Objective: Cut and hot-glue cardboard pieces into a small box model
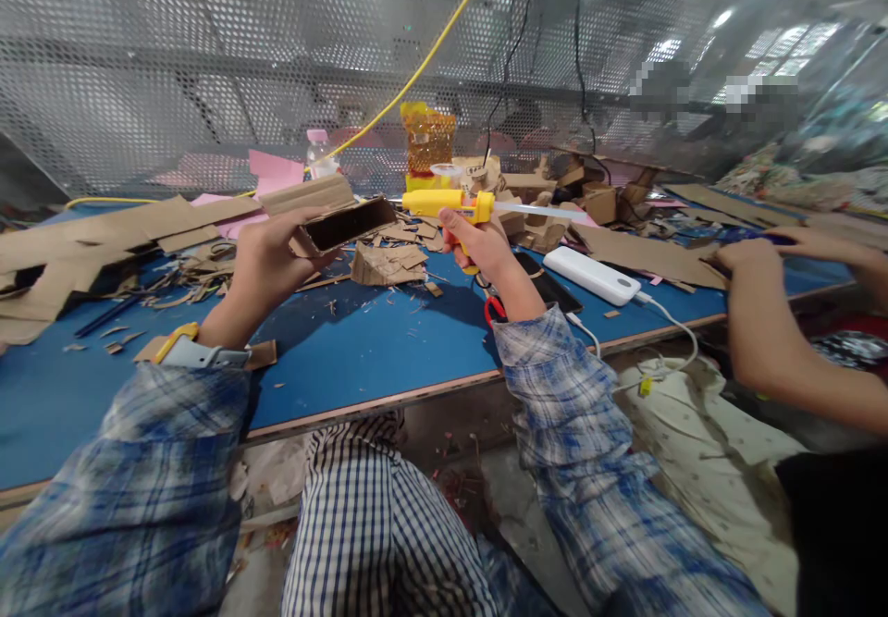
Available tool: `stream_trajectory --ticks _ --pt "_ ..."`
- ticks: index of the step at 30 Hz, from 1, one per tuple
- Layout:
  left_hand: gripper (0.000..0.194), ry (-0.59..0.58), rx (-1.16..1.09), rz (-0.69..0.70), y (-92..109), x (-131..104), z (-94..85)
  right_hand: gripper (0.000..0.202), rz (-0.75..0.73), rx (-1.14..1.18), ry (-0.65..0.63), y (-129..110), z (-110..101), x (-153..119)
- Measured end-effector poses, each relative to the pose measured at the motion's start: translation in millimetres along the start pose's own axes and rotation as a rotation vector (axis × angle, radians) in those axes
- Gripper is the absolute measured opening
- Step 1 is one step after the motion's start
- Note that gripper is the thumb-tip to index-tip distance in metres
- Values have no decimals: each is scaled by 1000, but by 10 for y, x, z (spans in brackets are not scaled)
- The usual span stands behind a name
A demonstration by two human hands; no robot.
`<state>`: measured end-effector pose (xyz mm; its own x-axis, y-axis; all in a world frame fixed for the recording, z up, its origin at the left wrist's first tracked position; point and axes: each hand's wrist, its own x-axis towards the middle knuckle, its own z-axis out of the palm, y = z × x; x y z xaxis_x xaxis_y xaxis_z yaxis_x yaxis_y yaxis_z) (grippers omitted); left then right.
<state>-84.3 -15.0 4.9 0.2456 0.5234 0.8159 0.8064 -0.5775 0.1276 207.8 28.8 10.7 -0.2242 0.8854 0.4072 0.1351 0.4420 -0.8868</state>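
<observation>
My left hand (pixel 270 252) is closed around one end of a small open cardboard box (pixel 319 196), its dark hollow facing me. In my right hand (pixel 478 242) is a yellow hot glue gun (pixel 434 201), with a translucent glue stick (pixel 541 211) poking out of its back. The glue gun's nozzle points left, close to the box's right end; whether they touch I cannot tell. Both are held above the blue table (pixel 388 339). Below them lies a torn cardboard piece (pixel 388 264) among scraps. Red-handled scissors (pixel 493 308) lie partly hidden behind my right wrist.
A white power bank (pixel 592 275) with a cable and a black phone (pixel 548 282) lie right of my right hand. Cut cardboard (pixel 104 228) covers the left side. Behind stand a bottle (pixel 318 154) and a yellow snack bag (pixel 428 141). A co-worker's arms (pixel 763 321) reach in at right.
</observation>
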Motion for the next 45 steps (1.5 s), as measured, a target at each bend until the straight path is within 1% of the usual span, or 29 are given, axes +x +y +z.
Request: stream_trajectory --ticks 7,13,18,24,31,38,45 --pt "45 11 -11 2 14 7 -14 57 -3 6 -8 -11 -5 -19" --pt "43 -19 22 -55 9 24 -35 53 34 -11 -4 17 -15 -11" --pt "42 -7 33 -32 26 28 -56 56 31 -10 9 46 -22 -3" --pt "43 -1 19 -10 20 18 -53 58 21 -25 -6 38 -32 -14" --pt "43 -15 15 -31 16 23 -55 55 31 -33 3 16 -33 -18" --pt "45 5 12 -40 -4 28 -50 57 30 -30 -1 25 -40 -26" --pt "45 17 48 -59 23 43 -64 57 38 -42 -5 34 -54 -23"
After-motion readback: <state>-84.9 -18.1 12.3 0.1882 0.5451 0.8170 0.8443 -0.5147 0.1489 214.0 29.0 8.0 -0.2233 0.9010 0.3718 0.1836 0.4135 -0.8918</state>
